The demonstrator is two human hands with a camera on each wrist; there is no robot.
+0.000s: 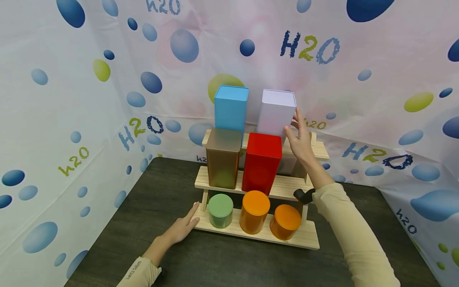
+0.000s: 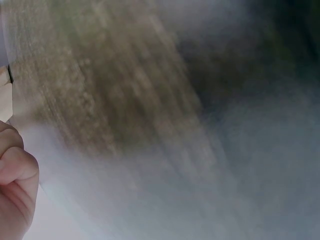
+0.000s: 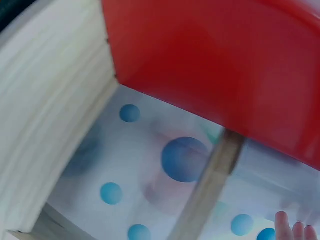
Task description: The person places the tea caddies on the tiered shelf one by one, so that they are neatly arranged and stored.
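My right hand (image 1: 300,140) is at the right side of a lavender rectangular canister (image 1: 277,113) on the top shelf, thumb near its front corner and fingers along its far side. In the right wrist view, straight fingertips (image 3: 297,231) show at the lower right. My left hand (image 1: 181,228) rests at the left end of the lowest shelf, fingers extended, beside a green round canister (image 1: 220,211). A light blue canister (image 1: 231,107) stands left of the lavender one. Below them are a brown canister (image 1: 223,159) and a red canister (image 1: 262,163).
The three-tier wooden rack (image 1: 287,187) stands on a dark table (image 1: 168,179). Two orange round canisters, a taller one (image 1: 255,211) and a shorter one (image 1: 285,222), share the lowest shelf. A patterned sheet (image 1: 251,24) hangs behind. Much of the left wrist view is blurred.
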